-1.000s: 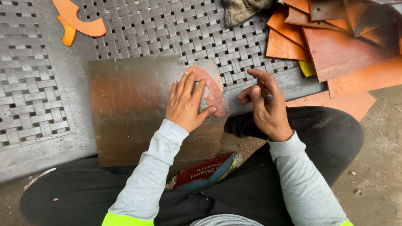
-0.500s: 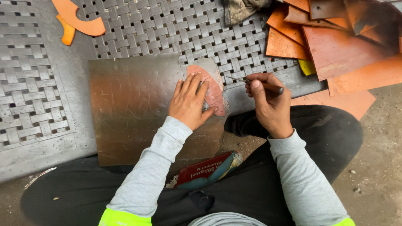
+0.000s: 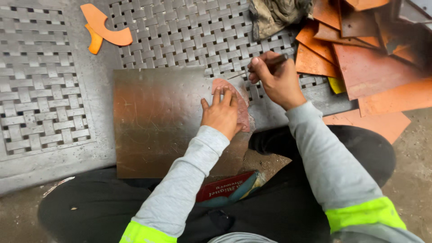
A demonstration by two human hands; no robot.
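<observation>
Apparently early in marking: the left hand (image 3: 221,113) lies flat, fingers spread, pinning a reddish template (image 3: 240,105) on the copper sheet's (image 3: 157,121) right edge. The right hand (image 3: 274,78) is pinched around a thin scriber (image 3: 265,64) by the template's top. No traced outline is discernible.

Woven metal grate (image 3: 189,31), copper sheet (image 3: 157,117), orange cutouts (image 3: 105,29), perhaps rag (image 3: 274,15)

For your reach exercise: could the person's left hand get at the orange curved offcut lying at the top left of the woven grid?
Probably yes. The left hand presses a reddish template on the copper sheet; nothing stands between it and the orange offcut, but it must let go first.
</observation>
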